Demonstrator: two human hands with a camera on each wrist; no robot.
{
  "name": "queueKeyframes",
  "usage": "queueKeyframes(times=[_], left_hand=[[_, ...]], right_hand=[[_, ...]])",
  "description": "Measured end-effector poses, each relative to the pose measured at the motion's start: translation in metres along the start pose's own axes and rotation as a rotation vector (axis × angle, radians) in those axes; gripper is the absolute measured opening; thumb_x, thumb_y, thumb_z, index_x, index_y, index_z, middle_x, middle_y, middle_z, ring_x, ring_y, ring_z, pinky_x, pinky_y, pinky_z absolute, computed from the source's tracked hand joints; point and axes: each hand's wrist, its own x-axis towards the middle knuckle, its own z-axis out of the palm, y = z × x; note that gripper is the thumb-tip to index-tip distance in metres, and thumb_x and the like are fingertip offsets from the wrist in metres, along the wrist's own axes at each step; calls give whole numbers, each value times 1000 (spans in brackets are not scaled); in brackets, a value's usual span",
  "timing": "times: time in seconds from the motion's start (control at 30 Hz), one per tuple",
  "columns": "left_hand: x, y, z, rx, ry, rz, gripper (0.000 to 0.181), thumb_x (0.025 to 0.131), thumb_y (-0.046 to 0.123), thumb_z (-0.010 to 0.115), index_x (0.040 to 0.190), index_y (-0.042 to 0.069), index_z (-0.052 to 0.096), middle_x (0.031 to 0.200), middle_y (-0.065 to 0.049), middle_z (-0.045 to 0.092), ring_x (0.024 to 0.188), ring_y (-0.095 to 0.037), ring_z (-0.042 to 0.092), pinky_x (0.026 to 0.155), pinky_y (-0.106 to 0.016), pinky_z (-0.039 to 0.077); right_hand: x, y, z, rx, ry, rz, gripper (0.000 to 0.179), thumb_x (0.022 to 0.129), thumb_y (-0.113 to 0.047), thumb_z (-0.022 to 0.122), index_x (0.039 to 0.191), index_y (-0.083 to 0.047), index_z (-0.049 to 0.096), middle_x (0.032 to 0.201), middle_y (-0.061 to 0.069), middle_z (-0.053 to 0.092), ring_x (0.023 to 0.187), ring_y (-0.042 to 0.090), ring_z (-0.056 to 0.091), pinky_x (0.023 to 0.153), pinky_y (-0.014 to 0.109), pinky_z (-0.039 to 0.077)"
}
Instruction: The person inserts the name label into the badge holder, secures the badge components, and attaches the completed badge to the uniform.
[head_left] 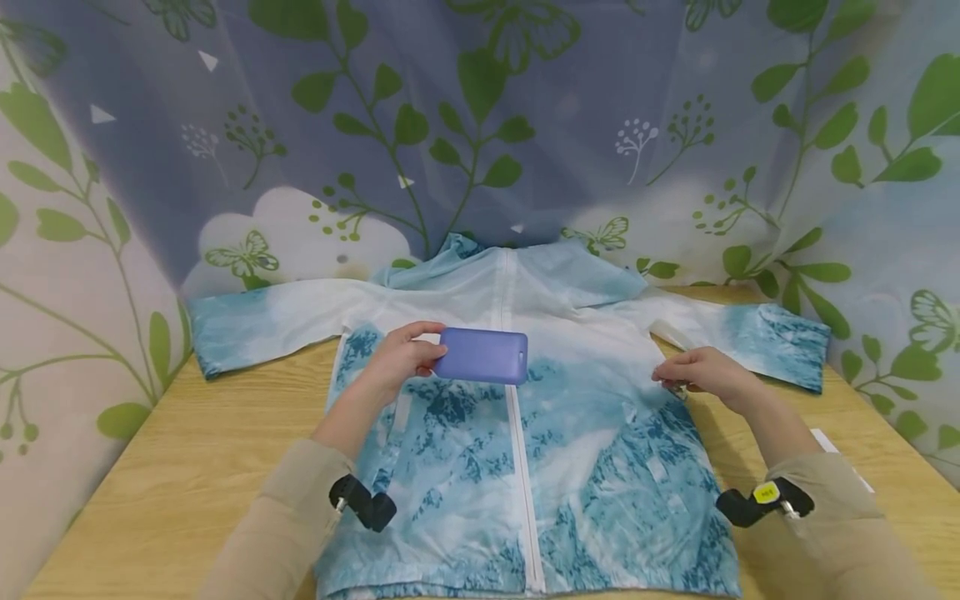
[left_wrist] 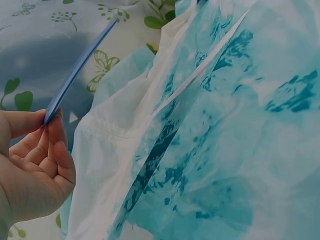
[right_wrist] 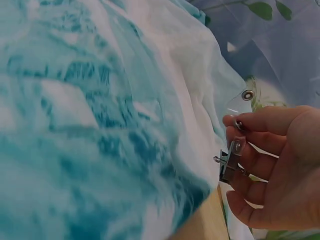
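My left hand pinches one end of a flat blue-purple card holder between thumb and fingers. The holder hovers over the middle of a light jacket, and a small slot shows near its far end. In the left wrist view the card holder appears edge-on. Over at the jacket's right side, my right hand holds a metal badge clip with a clear strap and a round snap. Thumb and index finger pinch the strap. The blue-and-white jacket lies spread front up, its zip closed.
The jacket's sleeves stretch out left and right on a wooden table. A white flat thing lies partly behind my right forearm. Leaf-patterned cloth hangs at the table's back and sides.
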Motion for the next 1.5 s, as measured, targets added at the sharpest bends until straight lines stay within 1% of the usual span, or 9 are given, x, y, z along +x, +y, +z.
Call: queueKeyframes(times=[0.23,0.3,0.5,0.77,0.87,1.0,1.23,1.37,1.5], left_hand=[[3,-2,2,5,-13,-6,40,91,11,57,130,6,51,91,-10,65,71,-17,57,78,-42,44],[3,-2,2,5,-11,-10,39,91,11,57,130,6,51,91,-10,64,71,-17,57,79,-43,44],[5,-4,3,11,-22,-8,39,91,11,57,130,6,51,92,-11,64,72,-18,57,81,-44,43],[4,-4,4,16,-22,-6,40,91,11,58,129,5,51,88,-9,63,72,-17,56,80,-43,43],[4,-3,4,17,-15,-7,39,91,11,58,129,5,51,88,-9,63,72,-17,56,80,-44,43],[2,-2,4,25,-16,-8,39,91,11,57,129,6,51,91,-10,63,73,-18,56,81,-44,43],[0,-1,5,28,-12,-8,40,91,11,57,130,6,51,92,-11,63,73,-18,56,82,-45,43],[1,-1,5,16,-7,0,40,91,12,58,130,6,51,93,-12,64,73,-18,57,83,-46,43],[1,-1,4,8,1,1,40,91,12,58,130,6,50,93,-12,65,73,-18,57,83,-46,43]], right_hand=[[-15,24,-8,-79,-23,34,33,94,-25,55,100,5,67,84,6,60,76,19,49,72,38,41],[-16,28,-8,-85,-36,35,30,94,-21,55,101,6,67,82,6,59,73,19,48,68,37,41],[-15,38,-4,-97,-50,24,26,91,-16,58,102,6,67,85,4,62,71,17,50,65,34,44],[-12,42,0,-90,-67,19,22,89,-16,62,95,5,67,74,2,58,62,15,50,58,32,44],[-12,42,-1,-107,-43,9,24,89,-17,61,97,5,66,79,3,61,66,16,52,61,33,45],[-14,40,-1,-131,30,20,32,91,-23,60,106,6,64,90,6,62,79,21,56,71,37,46],[-15,29,0,-90,123,40,48,96,-31,50,121,10,53,116,25,55,108,42,48,86,52,41],[-12,22,0,-70,144,7,48,99,-31,44,123,10,52,117,26,55,109,42,48,88,52,40],[-8,14,2,-50,130,-23,51,99,-33,43,124,10,52,116,25,55,108,39,49,90,52,39]])
